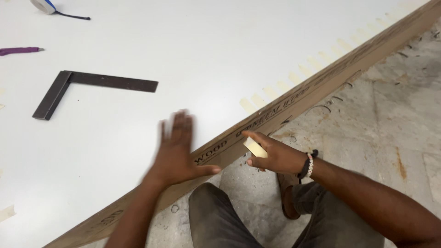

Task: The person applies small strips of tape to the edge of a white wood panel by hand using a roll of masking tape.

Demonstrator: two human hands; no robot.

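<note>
A large white laminated board (220, 50) lies flat, its brown wooden edge (294, 103) running diagonally from lower left to upper right. My left hand (177, 149) is spread flat on the white surface near that edge, blurred, thumb over the edge. My right hand (271, 154) is beside the board's edge and pinches a short strip of cream masking tape (254, 148). Several cream tape strips (294, 78) are stuck along the edge further up to the right.
A dark metal try square (69, 87) lies on the board at upper left. A purple-handled tool (20, 50) and a tape measure (45, 5) lie at the far left top. Stained concrete floor (390, 119) is at the right; my knees (220, 220) are below.
</note>
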